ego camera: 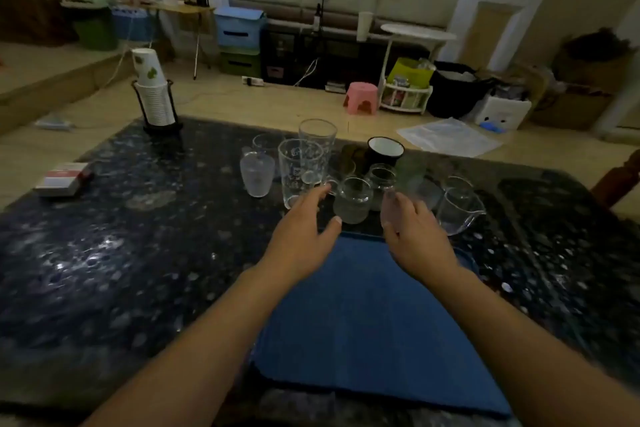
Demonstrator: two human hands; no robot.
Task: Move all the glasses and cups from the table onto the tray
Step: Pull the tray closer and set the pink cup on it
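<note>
Dim indoor light, soft white glare speckling the glossy dark table, perhaps from overhead, motion blur throughout, wide-angle bending at edges, corners murky

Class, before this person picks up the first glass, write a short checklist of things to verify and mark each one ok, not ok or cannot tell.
1. Blue tray has bare room for glasses: ok.
2. Left hand holds nothing, fingers relaxed: ok.
3. Right hand holds nothing: ok.
4. Short clear glass between the hands stands upright within reach: ok.
5. Tall printed glass has space around it for a grip: not ok, other glasses crowd close.
6. Glasses hold no liquid: cannot tell, the picture is dim.
</note>
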